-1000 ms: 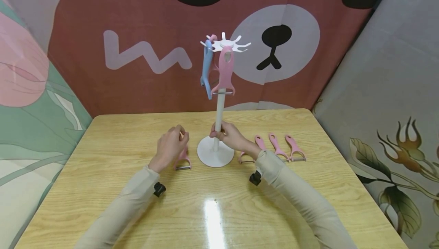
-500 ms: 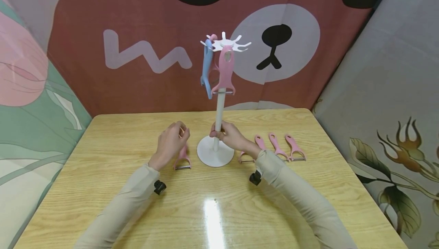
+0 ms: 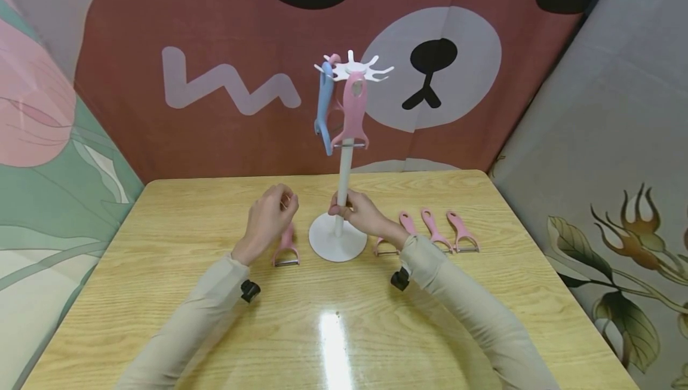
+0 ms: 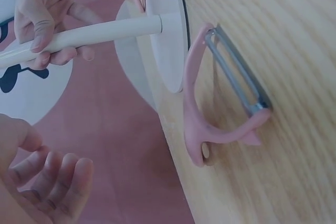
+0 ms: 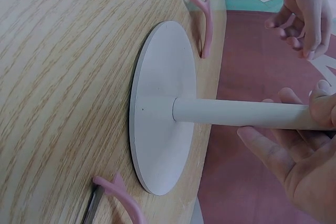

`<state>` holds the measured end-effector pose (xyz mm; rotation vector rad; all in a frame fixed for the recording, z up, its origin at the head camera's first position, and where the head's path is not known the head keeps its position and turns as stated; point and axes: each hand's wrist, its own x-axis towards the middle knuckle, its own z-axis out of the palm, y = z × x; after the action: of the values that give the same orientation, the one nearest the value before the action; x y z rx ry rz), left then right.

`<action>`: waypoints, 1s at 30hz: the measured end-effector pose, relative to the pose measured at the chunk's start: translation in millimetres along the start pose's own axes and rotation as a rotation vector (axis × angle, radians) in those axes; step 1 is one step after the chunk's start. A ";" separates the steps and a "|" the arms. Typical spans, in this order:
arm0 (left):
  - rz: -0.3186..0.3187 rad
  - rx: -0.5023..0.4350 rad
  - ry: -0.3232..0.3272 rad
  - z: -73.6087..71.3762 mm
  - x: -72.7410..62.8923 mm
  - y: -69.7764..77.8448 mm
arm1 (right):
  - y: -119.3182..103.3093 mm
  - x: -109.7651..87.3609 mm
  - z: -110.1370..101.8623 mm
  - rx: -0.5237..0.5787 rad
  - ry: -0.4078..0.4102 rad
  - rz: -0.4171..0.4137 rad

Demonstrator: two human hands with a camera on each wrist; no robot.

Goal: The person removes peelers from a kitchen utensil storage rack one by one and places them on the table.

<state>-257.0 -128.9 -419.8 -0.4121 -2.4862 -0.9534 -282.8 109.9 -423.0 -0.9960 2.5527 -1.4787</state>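
Observation:
My right hand (image 3: pixel 362 212) grips the white pole of a display stand (image 3: pixel 346 169), with thumb and fingers wrapped round it above the round base (image 5: pixel 163 114). My left hand (image 3: pixel 269 218) hovers over the table to the left of the stand, fingers loosely bent and nothing between them in the left wrist view. Below it, a pink peeler (image 4: pixel 197 108) lies on the wood, apart from the fingers. From the stand's white hooks (image 3: pixel 371 70) hang a blue peeler (image 3: pixel 323 106) and a pink peeler (image 3: pixel 355 106); another pink one is partly hidden behind them.
Several pink peelers lie right of the stand, including one peeler (image 3: pixel 462 232) at the far right; my right forearm partly covers others. The wooden table (image 3: pixel 258 342) ends at a hanging cloth (image 3: pixel 215 139) behind, with another patterned cloth (image 3: pixel 591 169) at the right.
My left hand has risen slightly off the pink peeler, showing more of its handle. My right hand and the stand have stayed put.

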 end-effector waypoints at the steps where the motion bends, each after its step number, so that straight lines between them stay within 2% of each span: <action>1: 0.004 -0.003 0.002 0.0 0.7 0.3 | 0.1 -0.2 -0.1 0.000 0.000 0.001; 30: 0.097 -0.066 0.062 -5.0 12.0 10.0 | 1.2 0.0 -0.5 0.013 -0.014 0.005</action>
<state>-261.6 -123.7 -404.9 -0.5114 -2.3622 -0.9959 -283.6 110.7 -423.7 -0.9936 2.5307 -1.4805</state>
